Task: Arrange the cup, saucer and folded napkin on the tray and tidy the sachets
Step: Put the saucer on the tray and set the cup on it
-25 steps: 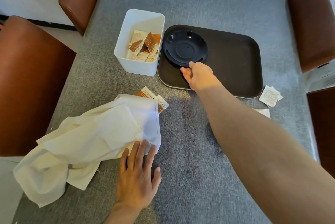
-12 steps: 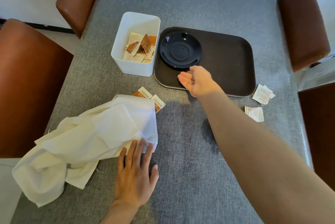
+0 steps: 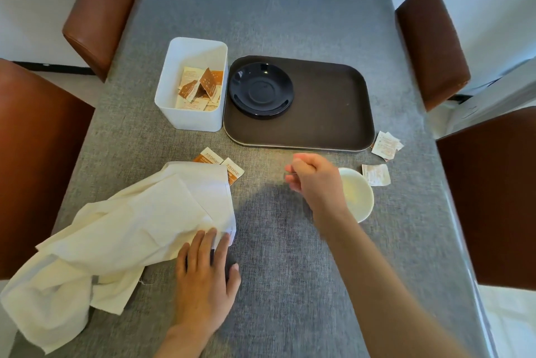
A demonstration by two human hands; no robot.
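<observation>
The saucer (image 3: 261, 90) now sits alone at the left end of the tray (image 3: 327, 114), close beside the white box (image 3: 191, 114) of sachets. A second ago the right hand (image 3: 314, 178) held its near rim; half a second ago that hand had let go, and now it has drawn back off the tray to hover above the worktop (image 3: 290, 270), its grip loosely curled and holding nothing. So the saucer counts as placed. The cup (image 3: 358, 194) shows just behind that hand, off the tray, and looks like the next thing to lift. The left hand (image 3: 206, 279) stays flat, fingers straight on the corner of the napkin (image 3: 121, 230), which lies crumpled and unfolded. Loose sachets (image 3: 385, 144) remain scattered by the tray.
</observation>
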